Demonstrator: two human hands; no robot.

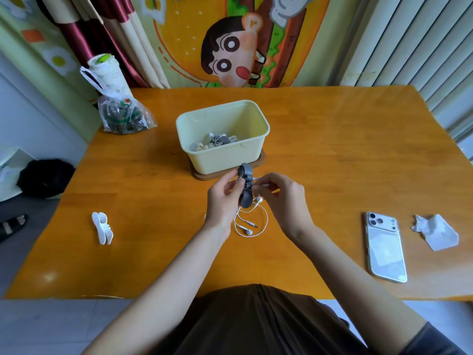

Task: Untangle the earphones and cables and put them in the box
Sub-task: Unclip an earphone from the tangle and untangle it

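Earphones [250, 223]: I pinch the white cord with my right hand [280, 194] and wrap my left hand [222, 198] round a grey winder [245, 187]. The rest of the cord loops on the table [332, 162] between my wrists. The cream box [225, 160] stands just behind my hands. A white winder [102, 228] lies well to the left.

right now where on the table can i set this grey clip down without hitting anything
Bare wood lies between the white clip and the left hand, and a wider stretch between the right hand and the phone. The far right corner is bare too. Crowded in the middle: both hands hold the grey clip and earphones just before the box.
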